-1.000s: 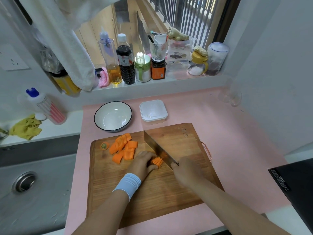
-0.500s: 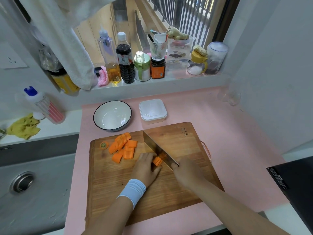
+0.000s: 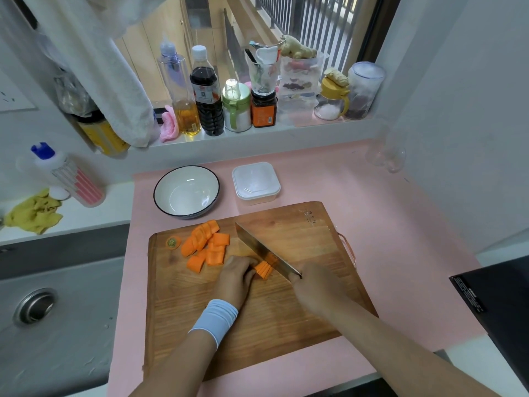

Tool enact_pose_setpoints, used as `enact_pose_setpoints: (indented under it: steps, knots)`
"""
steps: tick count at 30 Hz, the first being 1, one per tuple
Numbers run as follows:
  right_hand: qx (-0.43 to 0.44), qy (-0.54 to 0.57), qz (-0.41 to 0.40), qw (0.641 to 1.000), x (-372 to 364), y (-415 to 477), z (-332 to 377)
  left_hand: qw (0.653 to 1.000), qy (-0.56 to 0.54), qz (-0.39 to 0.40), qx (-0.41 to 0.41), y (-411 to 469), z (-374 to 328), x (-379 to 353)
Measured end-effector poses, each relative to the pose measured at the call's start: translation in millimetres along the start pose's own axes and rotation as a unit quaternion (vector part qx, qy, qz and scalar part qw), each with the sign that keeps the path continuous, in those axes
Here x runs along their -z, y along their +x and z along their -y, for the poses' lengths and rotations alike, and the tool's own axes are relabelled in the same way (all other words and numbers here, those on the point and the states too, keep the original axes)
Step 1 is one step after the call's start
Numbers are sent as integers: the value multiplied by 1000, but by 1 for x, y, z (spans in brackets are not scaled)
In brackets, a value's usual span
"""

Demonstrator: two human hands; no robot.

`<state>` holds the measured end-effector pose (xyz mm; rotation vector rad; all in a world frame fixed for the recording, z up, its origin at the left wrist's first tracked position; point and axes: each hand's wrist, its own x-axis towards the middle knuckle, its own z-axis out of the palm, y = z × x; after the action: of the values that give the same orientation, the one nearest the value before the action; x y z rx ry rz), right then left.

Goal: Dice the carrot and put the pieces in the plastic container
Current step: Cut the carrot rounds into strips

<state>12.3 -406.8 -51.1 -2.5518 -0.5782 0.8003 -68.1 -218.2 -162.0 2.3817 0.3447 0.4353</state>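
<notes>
Carrot piece (image 3: 263,269), orange and already cut into thin slabs that stand side by side, lies near the middle of the rectangular wooden cutting board (image 3: 257,333), the nearest thing on the pink tabletop (image 3: 395,230). It is short and half covered, so its long axis cannot be told; the cut slab ends face the near right. The left hand (image 3: 236,277), with a pale blue wristband (image 3: 213,318), holds it from the left with curled fingers. The right hand (image 3: 315,287) is closed round the handle of a broad steel kitchen knife (image 3: 266,250), the handle hidden in the fist. The blade runs diagonally, tip to the far left and heel to the near right, its edge down against the right side of the carrot piece.

Farther left on the board lies a loose heap of orange carrot chunks (image 3: 207,247), and just beside it the green-centred carrot top (image 3: 173,242), apart from the heap. Beyond the board's far edge stand a white bowl with a dark rim (image 3: 156,196) and, to its right, the square translucent plastic container (image 3: 255,181), its lid on. Both are near the board but not touching it.
</notes>
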Motion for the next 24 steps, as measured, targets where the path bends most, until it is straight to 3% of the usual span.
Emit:
enact_pose_setpoints:
  steps: [4, 11, 18, 24]
  knots:
    - [-4, 8, 3, 1000, 2, -1, 0, 999, 16, 6, -32, 0, 1, 3]
    - [-6, -15, -12, 1000, -2, -1, 2, 984, 68, 7, -165, -8, -7, -11]
    - [6, -39, -27, 999, -2, -6, 6, 986, 61, -24, -151, -6, -7, -18]
    - [53, -110, -110, 986, -11, -19, 6, 987, 39, -48, -146, -5, -9, -21]
